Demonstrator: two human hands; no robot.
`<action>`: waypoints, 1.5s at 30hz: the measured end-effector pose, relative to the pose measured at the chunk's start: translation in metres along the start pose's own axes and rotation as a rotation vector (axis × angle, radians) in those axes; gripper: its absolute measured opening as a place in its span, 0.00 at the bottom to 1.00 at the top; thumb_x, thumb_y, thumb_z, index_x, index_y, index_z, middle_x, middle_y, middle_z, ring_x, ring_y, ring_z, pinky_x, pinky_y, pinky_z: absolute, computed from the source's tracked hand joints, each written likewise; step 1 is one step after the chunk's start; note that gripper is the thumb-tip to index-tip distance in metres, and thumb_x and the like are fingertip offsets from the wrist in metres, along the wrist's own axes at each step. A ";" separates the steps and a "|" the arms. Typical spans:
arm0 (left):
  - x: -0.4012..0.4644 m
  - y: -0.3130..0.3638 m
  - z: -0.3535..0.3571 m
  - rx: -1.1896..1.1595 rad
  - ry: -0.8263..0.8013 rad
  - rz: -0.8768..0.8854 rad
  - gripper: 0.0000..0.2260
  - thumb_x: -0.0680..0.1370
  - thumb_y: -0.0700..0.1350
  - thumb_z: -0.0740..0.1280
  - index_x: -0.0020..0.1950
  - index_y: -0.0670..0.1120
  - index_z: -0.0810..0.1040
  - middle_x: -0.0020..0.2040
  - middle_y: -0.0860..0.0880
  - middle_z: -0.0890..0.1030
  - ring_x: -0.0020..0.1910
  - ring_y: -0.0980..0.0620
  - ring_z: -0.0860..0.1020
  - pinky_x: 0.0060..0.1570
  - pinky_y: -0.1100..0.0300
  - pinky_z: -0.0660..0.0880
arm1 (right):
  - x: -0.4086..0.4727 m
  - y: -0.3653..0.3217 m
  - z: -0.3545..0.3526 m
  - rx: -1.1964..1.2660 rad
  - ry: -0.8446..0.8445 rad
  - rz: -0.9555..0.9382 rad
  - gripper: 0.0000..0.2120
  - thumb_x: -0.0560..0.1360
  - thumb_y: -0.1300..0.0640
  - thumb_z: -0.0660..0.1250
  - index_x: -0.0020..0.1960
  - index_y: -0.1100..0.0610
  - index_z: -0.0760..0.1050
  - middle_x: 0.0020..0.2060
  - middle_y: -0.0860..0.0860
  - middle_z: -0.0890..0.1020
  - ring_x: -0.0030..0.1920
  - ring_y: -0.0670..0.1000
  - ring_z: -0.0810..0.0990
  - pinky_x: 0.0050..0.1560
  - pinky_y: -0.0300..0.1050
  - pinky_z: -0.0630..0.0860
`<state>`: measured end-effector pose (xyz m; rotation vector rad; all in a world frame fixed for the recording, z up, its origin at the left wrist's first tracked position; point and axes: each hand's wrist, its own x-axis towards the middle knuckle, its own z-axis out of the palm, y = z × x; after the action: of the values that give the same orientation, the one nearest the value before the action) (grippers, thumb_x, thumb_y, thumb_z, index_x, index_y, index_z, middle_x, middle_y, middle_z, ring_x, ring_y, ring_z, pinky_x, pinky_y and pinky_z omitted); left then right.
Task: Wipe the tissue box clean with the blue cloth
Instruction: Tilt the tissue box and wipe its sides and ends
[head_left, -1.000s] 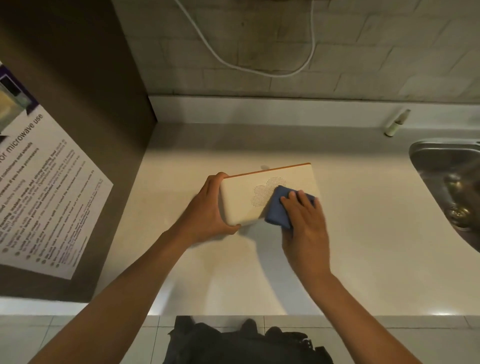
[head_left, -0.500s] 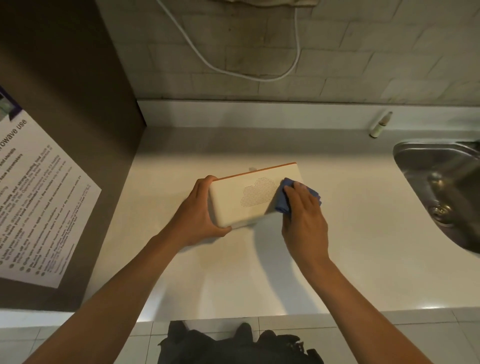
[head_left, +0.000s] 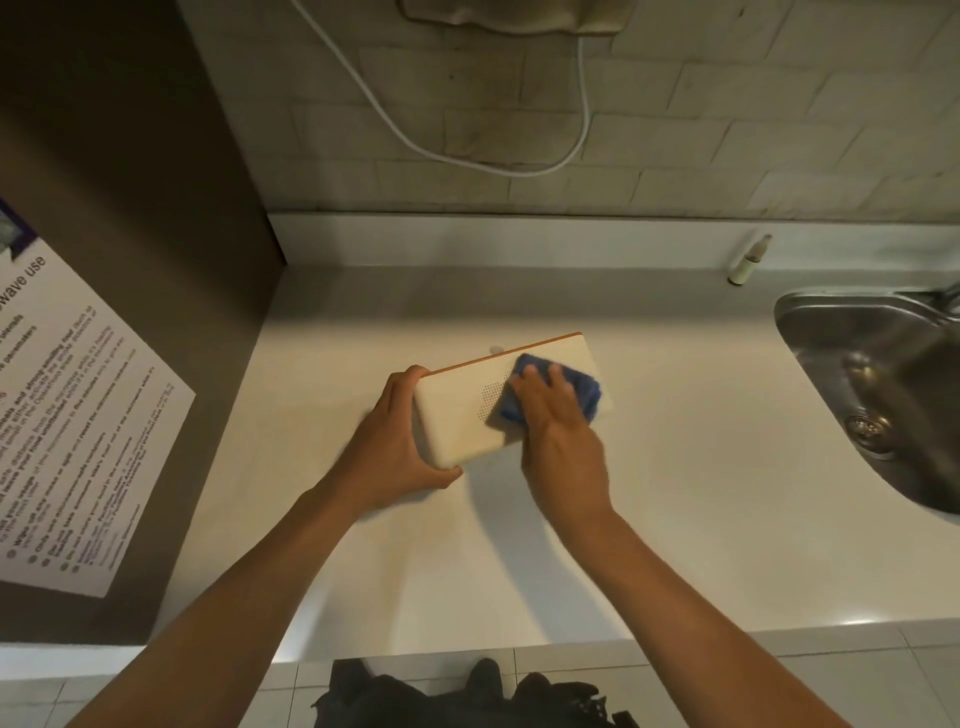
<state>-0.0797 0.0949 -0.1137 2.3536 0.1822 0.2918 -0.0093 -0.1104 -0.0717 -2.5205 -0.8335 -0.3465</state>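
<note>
At mid-counter (head_left: 675, 519): tissue box (head_left: 457, 426), long axis left-near to right-far, left end gripped by curled left hand (head_left: 395, 452); right hand (head_left: 556, 431), fingers flat, presses blue cloth (head_left: 584, 389) on right half, unwiped face lying leftward.

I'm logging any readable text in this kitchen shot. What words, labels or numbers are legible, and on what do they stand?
"wave use": the cut-off end of a heading on the printed notice fixed to the brown panel at left.
The notice's bulleted body text: too small and blurred to read.
Tissue box: only a dotted cloud pattern, no words.
Small bottle by the sink: no label can be read.
Blue cloth: no text.
</note>
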 end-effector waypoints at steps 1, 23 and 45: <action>0.000 0.000 0.000 0.004 -0.010 0.002 0.50 0.57 0.64 0.81 0.71 0.63 0.56 0.65 0.64 0.65 0.59 0.55 0.74 0.51 0.54 0.80 | -0.007 -0.002 0.003 -0.003 -0.015 -0.072 0.28 0.66 0.75 0.72 0.66 0.64 0.74 0.65 0.61 0.76 0.66 0.64 0.73 0.39 0.54 0.81; -0.002 0.006 0.000 0.008 0.001 -0.010 0.49 0.59 0.58 0.83 0.72 0.58 0.59 0.65 0.63 0.65 0.57 0.57 0.74 0.51 0.52 0.80 | 0.017 -0.006 -0.001 0.142 0.074 0.039 0.18 0.73 0.69 0.67 0.61 0.58 0.77 0.62 0.55 0.78 0.65 0.59 0.74 0.53 0.53 0.77; -0.001 0.013 -0.001 -0.082 -0.002 -0.037 0.48 0.60 0.49 0.86 0.74 0.50 0.62 0.68 0.54 0.70 0.62 0.53 0.75 0.56 0.60 0.75 | 0.015 -0.052 0.017 0.315 0.052 -0.013 0.16 0.74 0.65 0.65 0.60 0.56 0.79 0.58 0.45 0.78 0.63 0.51 0.73 0.67 0.44 0.66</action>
<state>-0.0804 0.0863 -0.1042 2.2669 0.2083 0.2739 -0.0278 -0.0574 -0.0634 -2.2062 -0.8151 -0.2608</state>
